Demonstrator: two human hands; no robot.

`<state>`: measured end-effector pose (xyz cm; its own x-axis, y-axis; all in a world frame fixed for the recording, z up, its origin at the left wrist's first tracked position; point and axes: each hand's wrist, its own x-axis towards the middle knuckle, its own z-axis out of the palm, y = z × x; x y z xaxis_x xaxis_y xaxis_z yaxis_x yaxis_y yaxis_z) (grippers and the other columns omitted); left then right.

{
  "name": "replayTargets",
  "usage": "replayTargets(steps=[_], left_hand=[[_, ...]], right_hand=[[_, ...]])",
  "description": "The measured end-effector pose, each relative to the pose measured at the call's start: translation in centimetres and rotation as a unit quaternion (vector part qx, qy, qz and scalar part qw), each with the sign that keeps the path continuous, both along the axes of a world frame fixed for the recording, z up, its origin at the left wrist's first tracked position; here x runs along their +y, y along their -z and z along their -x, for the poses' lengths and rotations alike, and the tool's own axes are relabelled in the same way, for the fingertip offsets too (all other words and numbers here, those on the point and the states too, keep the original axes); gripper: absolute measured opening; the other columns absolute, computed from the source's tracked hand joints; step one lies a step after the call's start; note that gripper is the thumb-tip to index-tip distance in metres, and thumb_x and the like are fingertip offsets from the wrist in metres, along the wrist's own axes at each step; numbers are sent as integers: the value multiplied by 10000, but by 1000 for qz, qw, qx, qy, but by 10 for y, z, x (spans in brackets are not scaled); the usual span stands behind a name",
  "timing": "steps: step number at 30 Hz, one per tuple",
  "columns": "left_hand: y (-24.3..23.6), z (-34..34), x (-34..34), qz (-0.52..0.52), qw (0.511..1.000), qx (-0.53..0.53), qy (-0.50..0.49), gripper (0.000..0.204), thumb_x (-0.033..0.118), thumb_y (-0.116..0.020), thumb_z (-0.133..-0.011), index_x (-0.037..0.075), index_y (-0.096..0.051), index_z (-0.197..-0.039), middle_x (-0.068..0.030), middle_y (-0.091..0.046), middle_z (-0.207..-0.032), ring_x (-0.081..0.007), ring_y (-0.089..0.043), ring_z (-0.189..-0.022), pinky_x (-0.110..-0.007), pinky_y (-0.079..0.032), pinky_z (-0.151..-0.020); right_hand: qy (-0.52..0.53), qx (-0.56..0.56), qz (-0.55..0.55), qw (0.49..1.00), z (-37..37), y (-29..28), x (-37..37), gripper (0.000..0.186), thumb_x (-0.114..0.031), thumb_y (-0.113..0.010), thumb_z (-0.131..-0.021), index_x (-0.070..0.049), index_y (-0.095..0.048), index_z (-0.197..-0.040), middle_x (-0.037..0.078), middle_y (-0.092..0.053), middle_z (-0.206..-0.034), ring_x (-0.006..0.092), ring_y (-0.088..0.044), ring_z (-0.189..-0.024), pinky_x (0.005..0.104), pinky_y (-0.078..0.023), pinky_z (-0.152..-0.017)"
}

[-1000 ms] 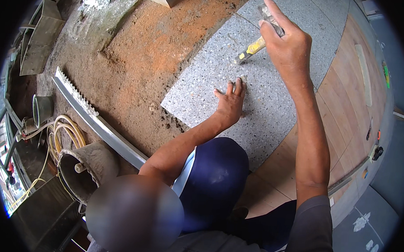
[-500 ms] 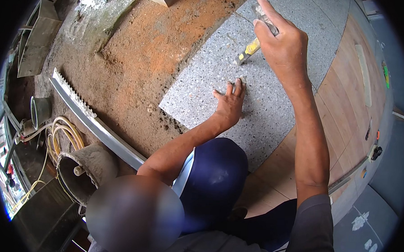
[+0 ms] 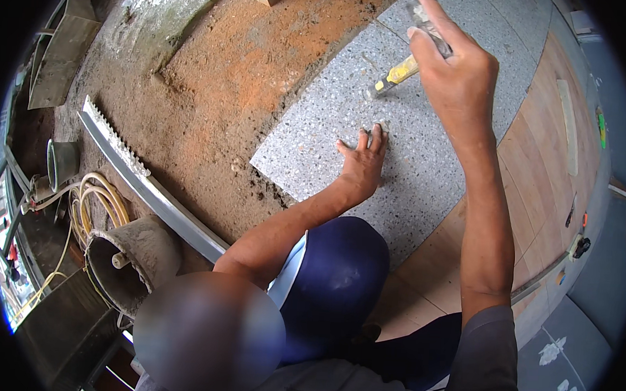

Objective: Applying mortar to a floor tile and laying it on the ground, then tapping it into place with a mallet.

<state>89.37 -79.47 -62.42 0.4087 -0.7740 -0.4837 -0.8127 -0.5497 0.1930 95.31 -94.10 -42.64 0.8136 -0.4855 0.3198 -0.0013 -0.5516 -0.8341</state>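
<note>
My right hand point(image 3: 461, 80) is wrapped round the grey head end of a hammer point(image 3: 402, 71), index finger stretched along it. The yellow and black handle points down and left toward a grey speckled stone slab point(image 3: 315, 136). Whether the handle's tip touches the slab, I cannot tell. Lower on the same slab rests my left hand point(image 3: 365, 163), palm down with fingers spread, holding nothing. The slab's left corner and edge border brown bedding sand point(image 3: 211, 121).
A long metal straightedge point(image 3: 156, 199) caked with mortar lies left on the sand. Near it are a dirty bucket point(image 3: 164, 248) and a coiled hose point(image 3: 89, 200). Wood-look flooring point(image 3: 530, 170) runs along the right, with a pale strip point(image 3: 567, 130) on it.
My right hand has shifted a little to the right, and the hammer's handle leans lower over the slab. My left hand stays flat on the slab. The whole view has moved slightly.
</note>
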Motion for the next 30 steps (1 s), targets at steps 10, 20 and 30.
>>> replayTargets(steps=[10,20,30], left_hand=[[8,3,6,17,1000,-24,-11,1215,496,-888,-701,85,-221,-1629,-128,-175,-1678,-376,-305,-1474,-754,-467,-985],[6,2,2,6,1000,16,6,996,381,-778,-827,66,-263,-1619,-141,-200,-1680,-376,-298,-1481,-810,-412,-985],[40,18,8,166,976,123,-65,865,294,-714,-892,73,-293,-1614,-125,-254,-1661,-357,-298,-1488,-785,-396,-1026]], right_hand=[[-17,10,52,998,-4,-5,16,479,52,-612,-882,34,-627,-1361,172,-673,-761,140,-646,-620,318,-523,-576],[-65,-99,135,984,-9,1,53,466,42,-658,-857,16,-665,-1322,196,-698,-795,224,-665,-633,345,-532,-595],[-81,-103,167,977,4,14,91,476,29,-701,-823,-4,-694,-1298,176,-599,-663,277,-605,-534,374,-496,-503]])
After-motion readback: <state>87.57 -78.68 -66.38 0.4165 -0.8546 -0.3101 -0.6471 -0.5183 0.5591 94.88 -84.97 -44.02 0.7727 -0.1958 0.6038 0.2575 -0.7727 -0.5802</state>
